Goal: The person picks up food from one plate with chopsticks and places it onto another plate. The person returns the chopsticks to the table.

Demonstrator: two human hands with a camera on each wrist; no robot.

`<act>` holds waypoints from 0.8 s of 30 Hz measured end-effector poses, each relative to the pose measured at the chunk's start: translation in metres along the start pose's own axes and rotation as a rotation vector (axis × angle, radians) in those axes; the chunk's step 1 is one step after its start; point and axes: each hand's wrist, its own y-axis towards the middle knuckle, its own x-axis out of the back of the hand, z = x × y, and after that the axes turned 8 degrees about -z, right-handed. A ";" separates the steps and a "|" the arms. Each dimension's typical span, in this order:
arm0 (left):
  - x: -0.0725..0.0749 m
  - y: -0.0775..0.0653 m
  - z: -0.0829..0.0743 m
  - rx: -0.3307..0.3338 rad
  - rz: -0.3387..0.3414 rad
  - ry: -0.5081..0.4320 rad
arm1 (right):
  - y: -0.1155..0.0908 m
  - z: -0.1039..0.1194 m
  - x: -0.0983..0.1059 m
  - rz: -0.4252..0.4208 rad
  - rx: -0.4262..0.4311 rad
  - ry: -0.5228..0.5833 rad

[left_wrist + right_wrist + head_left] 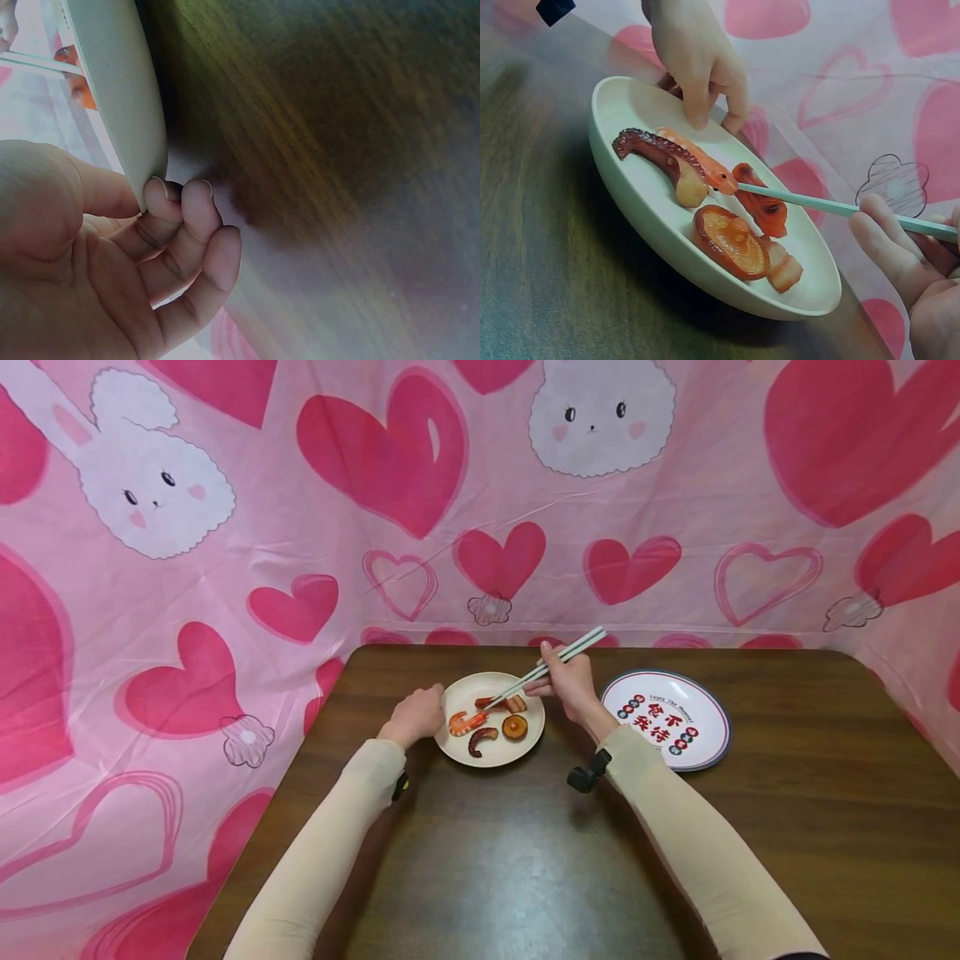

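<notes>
A cream plate (460,748) stands on the table with model-like food on it. My left hand (417,714) pinches its left rim, thumb above and fingertips below in the left wrist view. In my right hand (570,683) is a pair of pale green chopsticks (552,666), slanting down to the left over the plate. Their tips meet the head of an orange shrimp (467,724); whether they pinch it I cannot tell. Around the shrimp lie a dark curled octopus tentacle (646,144), a round brown mushroom (515,727), a reddish slice (765,214) and a striped pork piece (784,270).
To the right, partly behind the right wrist, lies a white oval plate (701,718) with a blue rim and red Chinese lettering. The brown wooden table (480,860) ends at a pink cloth (420,585) printed with hearts and rabbits.
</notes>
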 end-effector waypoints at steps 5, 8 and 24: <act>0.000 0.000 0.000 -0.002 -0.001 0.001 | -0.001 -0.003 -0.003 -0.003 0.006 0.004; 0.000 0.000 0.001 -0.004 -0.003 0.000 | -0.001 -0.005 -0.004 -0.007 0.013 0.010; 0.002 -0.002 0.000 -0.018 -0.013 0.009 | -0.003 -0.010 -0.007 -0.002 0.008 0.020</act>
